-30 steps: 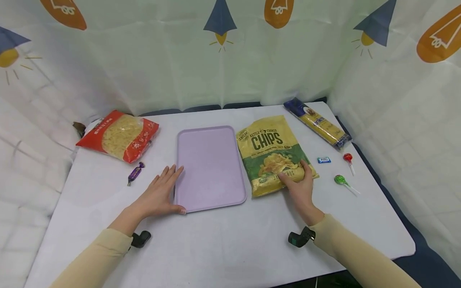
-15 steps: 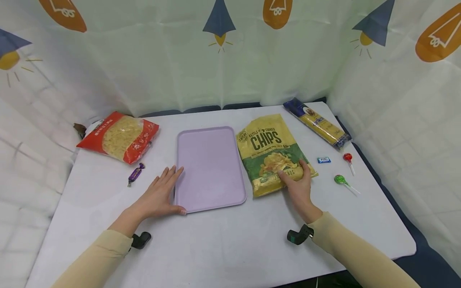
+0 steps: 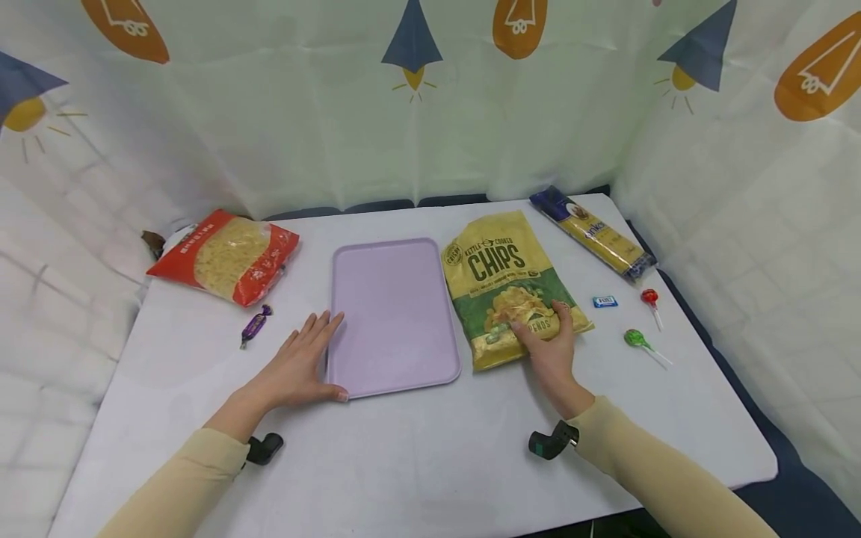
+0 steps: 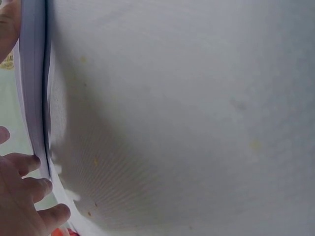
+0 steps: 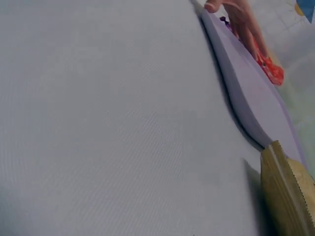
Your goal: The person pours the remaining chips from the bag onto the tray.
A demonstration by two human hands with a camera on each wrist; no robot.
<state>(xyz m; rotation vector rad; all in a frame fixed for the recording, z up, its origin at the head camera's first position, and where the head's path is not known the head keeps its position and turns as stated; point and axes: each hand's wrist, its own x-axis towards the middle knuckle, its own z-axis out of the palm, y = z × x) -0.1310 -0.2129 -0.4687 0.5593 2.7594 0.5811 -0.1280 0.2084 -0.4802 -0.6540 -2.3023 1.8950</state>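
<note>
The chips bag [image 3: 509, 288] lies flat on the white table [image 3: 417, 463], just right of the lilac tray [image 3: 393, 314] and touching or all but touching the tray's right rim, its printed top towards the far curtain; the right hand [image 3: 548, 345] rests on the bag's near right corner, fingers curled over the film and pinching into it, thumb towards the middle of the bag; the left hand [image 3: 299, 366] lies flat beside the tray's near left corner, fingers straight and loosely spread, thumb tip against the near rim, holding nothing; judged from its puffed look, the bag is light, air-filled and soft, its film slick and its contents brittle, so a hard squeeze would likely crush them; the safer hold appears to be the flat sealed hem at the near or far end, or a broad grip across the corner now held, rather than the bulging middle; lifted by one corner it may sag and swing; the tray's raised rim stands between bag and tray bed, so the bag would need lifting rather than sliding; room: the tray bed is bare; near the right hand lie a blue sweet [image 3: 605, 302], a red lollipop [image 3: 649, 299] and a green lollipop [image 3: 634, 338]; the pasta packet [image 3: 592, 233] lies beyond; the noodle bag [image 3: 225, 256] and purple sweet [image 3: 256, 325] lie well apart at left.
</note>
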